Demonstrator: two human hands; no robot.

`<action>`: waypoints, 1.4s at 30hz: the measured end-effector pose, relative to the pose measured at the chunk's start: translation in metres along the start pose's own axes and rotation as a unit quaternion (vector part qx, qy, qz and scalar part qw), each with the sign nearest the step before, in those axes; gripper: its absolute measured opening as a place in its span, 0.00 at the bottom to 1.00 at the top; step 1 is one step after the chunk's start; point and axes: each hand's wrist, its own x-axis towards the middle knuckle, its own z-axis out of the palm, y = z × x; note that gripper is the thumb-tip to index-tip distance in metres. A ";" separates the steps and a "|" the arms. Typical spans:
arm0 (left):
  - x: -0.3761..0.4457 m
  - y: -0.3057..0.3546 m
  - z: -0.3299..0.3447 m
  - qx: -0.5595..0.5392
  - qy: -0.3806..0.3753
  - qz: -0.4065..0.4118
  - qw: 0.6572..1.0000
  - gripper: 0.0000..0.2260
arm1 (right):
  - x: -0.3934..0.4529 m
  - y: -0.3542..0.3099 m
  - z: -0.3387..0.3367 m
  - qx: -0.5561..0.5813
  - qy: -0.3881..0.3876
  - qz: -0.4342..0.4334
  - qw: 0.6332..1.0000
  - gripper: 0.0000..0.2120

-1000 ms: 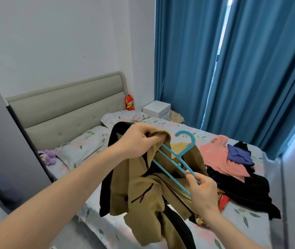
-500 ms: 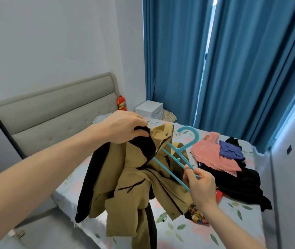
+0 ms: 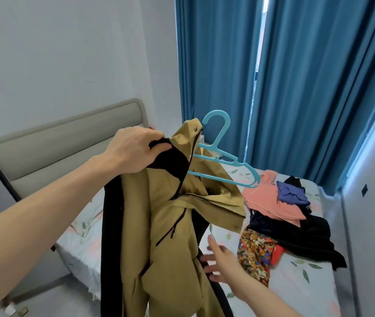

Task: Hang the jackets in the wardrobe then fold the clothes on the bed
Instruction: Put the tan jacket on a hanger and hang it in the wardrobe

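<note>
The left hand has its grip closed on the black-lined collar of the tan jacket, holding it up above the bed. The blue hanger sits partly inside the jacket at 1 o'clock from that hand, its left arm hidden by cloth. The right hand, at 5 o'clock, is spread open, fingers near the jacket's lower edge; contact is unclear. A pile of clothes lies on the bed at 3 o'clock.
</note>
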 end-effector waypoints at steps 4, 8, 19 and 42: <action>0.004 0.002 -0.012 -0.019 0.005 -0.012 1.000 0.20 | 0.028 -0.029 -0.008 0.120 0.016 -0.049 0.991 0.37; 0.007 0.007 -0.017 -0.028 -0.006 -0.019 0.999 0.20 | 0.030 -0.074 -0.001 0.196 -0.037 -0.101 0.975 0.22; -0.023 -0.023 -0.012 -0.072 -0.008 -0.134 0.988 0.17 | 0.021 -0.125 -0.030 0.233 0.182 -0.270 0.916 0.14; -0.052 -0.018 0.042 -0.140 -0.090 -0.210 0.963 0.19 | -0.092 -0.217 -0.021 -0.004 -0.010 -0.525 0.851 0.11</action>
